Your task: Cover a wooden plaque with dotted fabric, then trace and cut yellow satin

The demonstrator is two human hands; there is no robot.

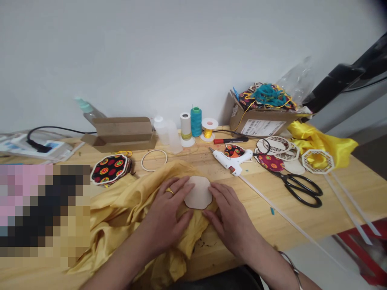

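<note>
A pale, flat wooden-looking piece with a scalloped outline (198, 192) lies on gold satin fabric (121, 201) in front of me. My left hand (169, 205), with a ring on one finger, holds the piece along its left edge, fingertips above and thumb near the lower edge. From the other side my right hand (226, 207) grips the right edge in the same manner, its thumb by the lower right corner. Folds of the fabric spread left beneath my left forearm. What lies under the piece is hidden.
A white glue gun (232, 161) with a long glue stick and black-handled scissors (302, 189) lie right. Patterned octagonal pieces (110, 169) are stacked left, near a hoop (154, 150). Thread spools (196, 123) and a full cardboard box (263, 121) stand behind.
</note>
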